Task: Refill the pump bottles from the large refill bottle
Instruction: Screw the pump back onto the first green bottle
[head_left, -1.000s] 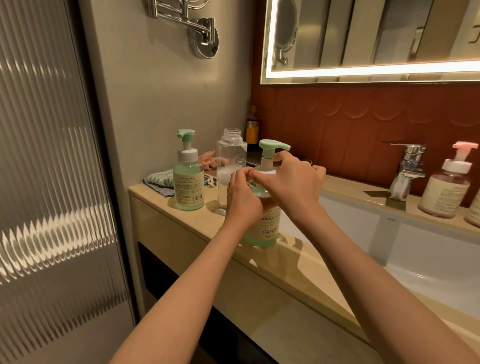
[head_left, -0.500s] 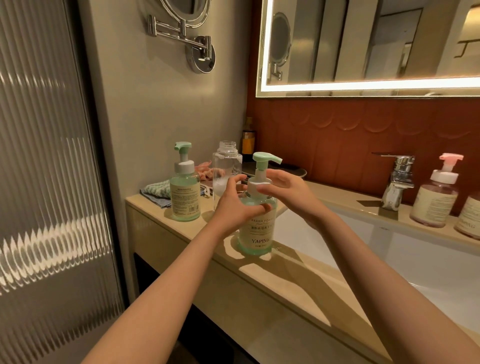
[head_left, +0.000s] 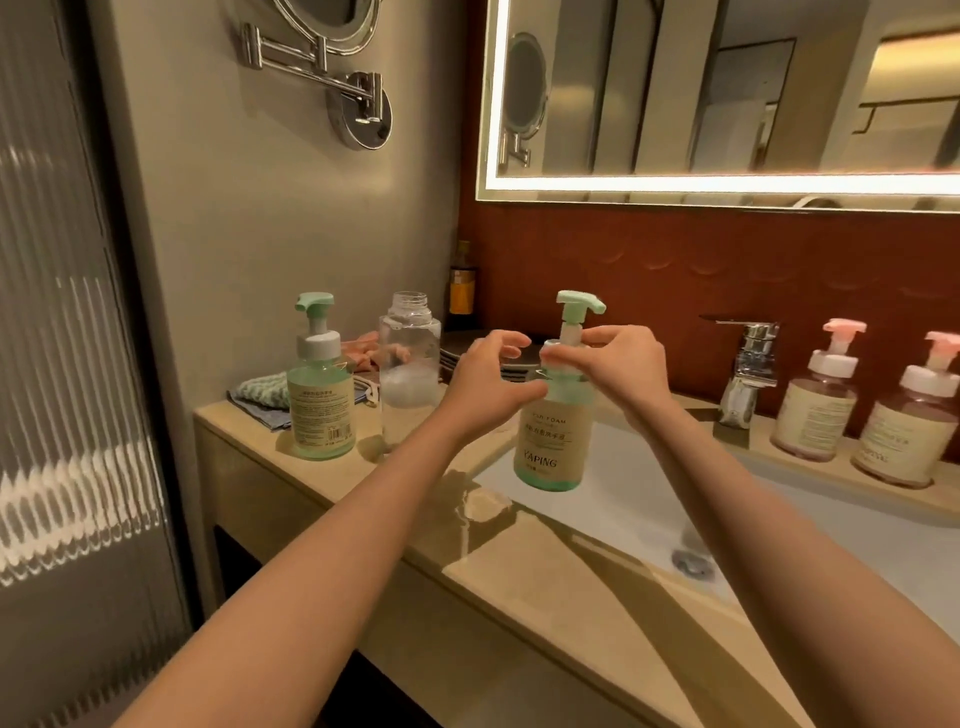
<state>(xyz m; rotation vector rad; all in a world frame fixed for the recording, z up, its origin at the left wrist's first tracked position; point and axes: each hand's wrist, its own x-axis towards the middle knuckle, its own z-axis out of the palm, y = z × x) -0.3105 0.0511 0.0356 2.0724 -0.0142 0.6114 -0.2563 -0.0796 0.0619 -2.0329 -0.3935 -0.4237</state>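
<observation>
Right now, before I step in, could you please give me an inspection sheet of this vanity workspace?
Surface: beige counter, with a glossy streak near the basin edge, possibly liquid.
Job's things: green pump bottle in hand, pump in place; second green pump bottle upright at left; clear uncapped bottle beside it.
Clutter: folded cloth, dark bottle in the corner, pink pump bottles by the faucet.
Grippers: left hand grips the held bottle's shoulder; right hand pinches its pump collar.
Cables: nothing seen.
Surroundings: lit mirror, swing-arm mirror, ribbed glass panel.
</observation>
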